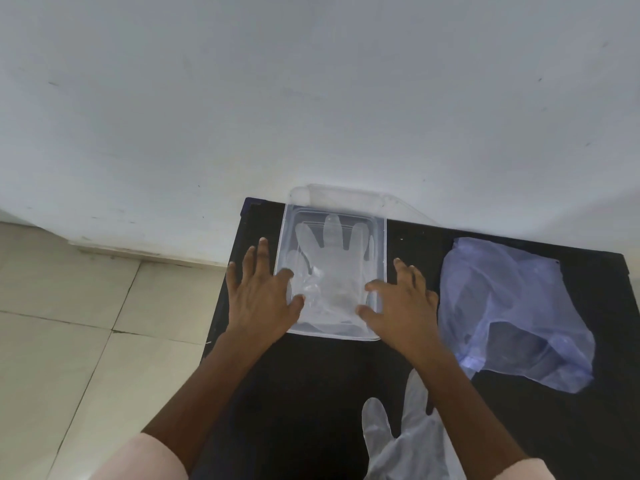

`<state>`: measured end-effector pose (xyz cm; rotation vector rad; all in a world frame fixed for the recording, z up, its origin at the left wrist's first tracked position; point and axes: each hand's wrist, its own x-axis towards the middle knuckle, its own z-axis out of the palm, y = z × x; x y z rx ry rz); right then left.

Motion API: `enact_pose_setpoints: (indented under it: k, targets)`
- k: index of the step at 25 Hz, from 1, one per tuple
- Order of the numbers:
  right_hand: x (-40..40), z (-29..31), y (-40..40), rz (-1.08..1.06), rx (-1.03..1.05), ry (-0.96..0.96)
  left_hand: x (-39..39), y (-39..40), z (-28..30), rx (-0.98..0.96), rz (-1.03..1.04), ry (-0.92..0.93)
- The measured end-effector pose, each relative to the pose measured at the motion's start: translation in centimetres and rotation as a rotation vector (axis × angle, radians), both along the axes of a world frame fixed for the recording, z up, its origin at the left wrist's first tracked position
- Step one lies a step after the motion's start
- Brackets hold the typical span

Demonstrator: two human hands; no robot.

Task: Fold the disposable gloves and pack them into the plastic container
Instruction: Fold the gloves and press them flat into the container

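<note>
Nearest the lens: one loose translucent glove (412, 441), thin and milky, lying flat on the black table (311, 393) at the bottom edge, fingers pointing away, partly under the right forearm.

Far left: pale square floor tiles (62, 323), dull sheen, dark grout lines. White wall (311, 81) behind, matte, scuffed.

Left hand (258, 292): fingers spread and flat, outer fingers on the table beside the container's left wall, thumb and forefinger reaching over the rim onto the film inside. Not closed on anything.

Centre: clear plastic container (379, 237), rectangular, rounded corners, thin rigid walls. Inside lies a second glove (332, 258), fingers spread toward the wall, cuff end crumpled toward the near edge. Clear lid (346, 195) leans behind it against the wall.

Right hand (403, 299): likewise splayed, thumb and forefinger over the right rim touching the crumpled cuff, remaining fingers outside. Open, pressing rather than pinching.

Right: bluish clear plastic bag (512, 306), crinkled and slack, well apart from the container.
</note>
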<state>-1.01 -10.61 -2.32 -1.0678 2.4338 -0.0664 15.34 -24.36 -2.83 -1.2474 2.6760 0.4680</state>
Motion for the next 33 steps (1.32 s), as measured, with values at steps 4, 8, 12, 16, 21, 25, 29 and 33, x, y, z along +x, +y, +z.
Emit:
enact_pose_setpoints:
  k: [4, 8, 12, 16, 21, 25, 29, 33]
  targets:
    - [1.6, 0.5, -0.7, -0.192, -0.543, -0.125, -1.5, 0.0, 0.4, 0.039, -0.111, 0.419]
    - [2.5, -0.6, -3.5, -0.333, -0.266, -0.539, -4.2, -1.3, -1.7, 0.246, -0.241, -0.041]
    - [2.0, -1.9, -5.0, -0.481, -0.196, -0.693, -5.0, -2.0, -3.5, 0.192, -0.376, -0.265]
    - [1.7, -2.6, -5.3, -0.442, -0.131, -0.679, -5.2, -2.0, -3.3, 0.215, -0.403, -0.261]
    - [2.0, -3.0, -5.8, -0.386, -0.384, -0.542, -4.2, -4.0, 0.5, 0.262, -0.022, 0.547]
    - [2.6, -4.5, -7.5, -0.224, -0.296, -0.529, -3.3, -5.3, 1.9, 0.370, 0.316, 0.806]
    - [2.2, -4.5, -7.5, -0.292, -0.408, -0.557, -2.3, -5.4, 1.4, 0.425, 0.298, 0.803]
    - [1.1, -1.9, -5.7, -0.446, -0.575, -0.671, -2.5, -4.4, 1.8, 0.512, 0.326, 0.836]
